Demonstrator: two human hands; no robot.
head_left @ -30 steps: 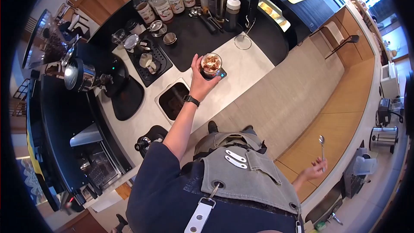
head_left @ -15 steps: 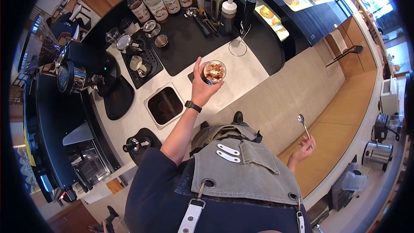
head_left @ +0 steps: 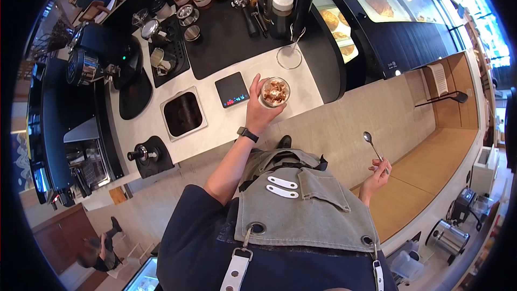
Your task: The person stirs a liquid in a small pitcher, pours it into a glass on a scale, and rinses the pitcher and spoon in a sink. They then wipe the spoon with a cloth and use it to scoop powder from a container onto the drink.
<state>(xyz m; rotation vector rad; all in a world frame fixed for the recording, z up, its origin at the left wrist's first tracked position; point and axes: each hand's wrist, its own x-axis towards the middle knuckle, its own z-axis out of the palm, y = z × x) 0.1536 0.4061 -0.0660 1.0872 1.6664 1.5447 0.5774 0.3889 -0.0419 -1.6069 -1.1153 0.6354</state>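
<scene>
fig.: held from the side in the left hand [head_left: 260, 112], with thumb and fingers spread around the wall of a clear glass [head_left: 275, 92], leaving the open top uncovered. located at the worktop [head_left: 215, 124] near its front edge, toward the right front corner; impossible to tell whether resting there or held just above. best kept upright, being topped with loose-looking white and brown matter, apt to shift if tilted; press evenly on opposite sides, firmly enough to prevent slipping, with fingertips off the rim. keep the base well inside the front edge. to the left, near but apart from the glass: a flat black scale [head_left: 232, 90] with lit digits; allow room for the knuckles, so as not to nudge it. farther left, the sink [head_left: 183, 116]. behind the glass, a round wire stand [head_left: 291, 57]; leave a gap, to avoid snagging. well apart, beyond the front edge: the right hand [head_left: 375, 175], pinching the handle of a spoon [head_left: 373, 146] between thumb and fingers, bowl outward; hold lightly but securely, keeping the bowl away from clothing, in case of drips.
</scene>
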